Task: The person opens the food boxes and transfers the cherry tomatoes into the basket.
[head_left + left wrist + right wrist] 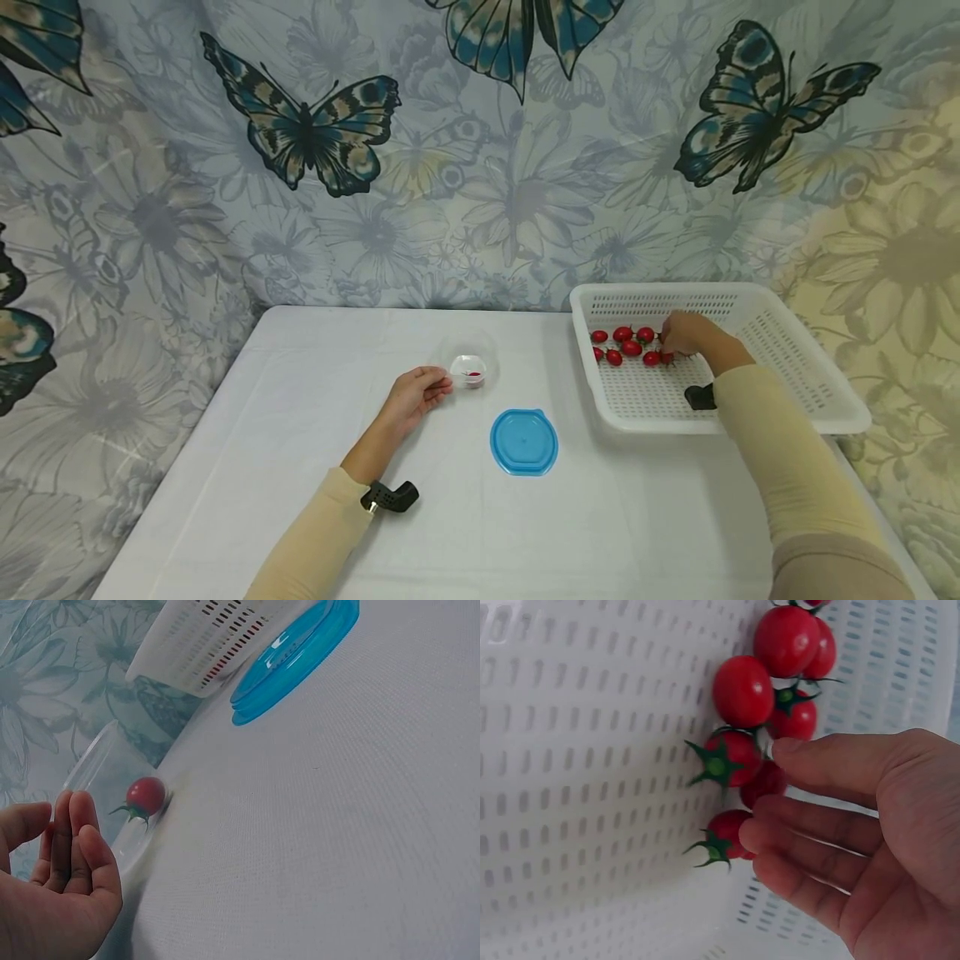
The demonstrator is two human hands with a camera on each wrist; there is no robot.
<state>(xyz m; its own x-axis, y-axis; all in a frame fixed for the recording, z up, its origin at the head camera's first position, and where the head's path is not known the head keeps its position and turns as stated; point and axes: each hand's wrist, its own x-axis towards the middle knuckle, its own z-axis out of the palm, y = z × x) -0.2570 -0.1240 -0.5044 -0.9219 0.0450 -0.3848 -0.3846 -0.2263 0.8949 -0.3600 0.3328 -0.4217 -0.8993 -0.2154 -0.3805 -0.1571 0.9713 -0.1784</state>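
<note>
In the head view my left hand (417,398) is at the left side of a clear plastic container (471,371), its thumb and fingertips at the rim. One cherry tomato (146,796) with a green stem lies inside the container. My right hand (693,337) reaches into a white perforated basket (813,400), where several cherry tomatoes (632,348) lie. In the right wrist view the thumb and fingers stand apart around a dark red cherry tomato (763,786). The fingertips are also close to another cherry tomato (727,831); whether they touch it, I cannot tell.
A blue lid (524,442) lies on the white-covered table (600,533), between the container and the basket. Behind the table hangs a cloth (525,200) printed with butterflies and flowers. The basket stands at the table's right side, its walls raised around the tomatoes.
</note>
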